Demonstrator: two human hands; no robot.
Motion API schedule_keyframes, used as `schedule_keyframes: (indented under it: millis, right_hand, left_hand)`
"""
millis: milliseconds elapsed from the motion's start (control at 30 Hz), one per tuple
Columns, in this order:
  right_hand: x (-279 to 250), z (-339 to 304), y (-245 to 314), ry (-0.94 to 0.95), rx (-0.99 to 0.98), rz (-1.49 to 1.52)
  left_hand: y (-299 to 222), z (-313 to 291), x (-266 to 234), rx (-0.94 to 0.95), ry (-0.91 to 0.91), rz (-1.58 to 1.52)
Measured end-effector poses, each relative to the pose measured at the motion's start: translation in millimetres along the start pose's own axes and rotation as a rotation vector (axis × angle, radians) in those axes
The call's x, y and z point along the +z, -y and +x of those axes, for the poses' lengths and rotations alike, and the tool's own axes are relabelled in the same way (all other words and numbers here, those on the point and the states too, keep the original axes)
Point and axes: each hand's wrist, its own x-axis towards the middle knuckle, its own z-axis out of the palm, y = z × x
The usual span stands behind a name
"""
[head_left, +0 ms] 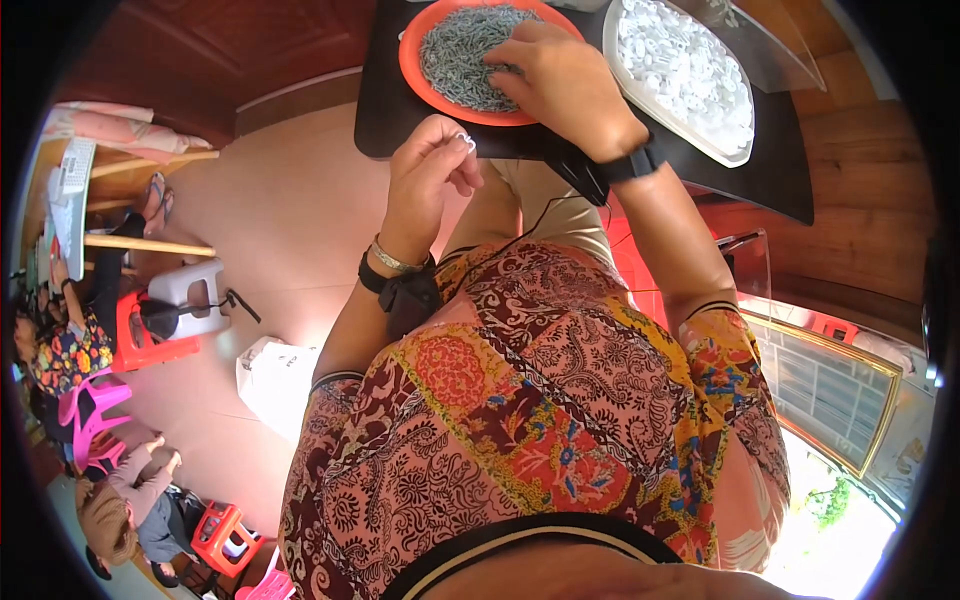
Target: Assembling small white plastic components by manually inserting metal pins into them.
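My left hand (pixel 435 170) is closed in front of the black table's edge, pinching a small white plastic clip (pixel 466 141) between thumb and finger. Up and to its right, my right hand (pixel 545 70) reaches over an orange round plate (pixel 411 68) heaped with thin grey nails (pixel 470 45). The fingertips of that hand touch the heap, with thumb and forefinger apart; no nail shows between them. To the right of this plate, a white tray (pixel 690 136) holds a pile of small white plastic clips (pixel 680 60).
The black table (pixel 385 125) carries both containers, with a clear plastic sheet (pixel 775 40) beyond the tray. A dark cable (pixel 540 215) hangs over my lap. At the left are stools (pixel 150 335), a white bag (pixel 275 375) on the floor and other seated people (pixel 75 340).
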Motion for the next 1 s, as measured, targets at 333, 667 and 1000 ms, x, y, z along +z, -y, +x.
schedule_keyframes:
  millis: [333,667,1000]
  right_hand:
    - [14,-6,-13,0.01,0.164,-0.053]
    - [4,-6,-6,-0.035,0.442,0.629]
    - [6,3,0,-0.019,0.107,0.352]
  left_hand:
    - [-4,1,-3,0.008,0.003,0.063]
    - [-20,11,8,0.089,-0.005,0.05]
    - [-31,22,-1,0.12,-0.095,0.082]
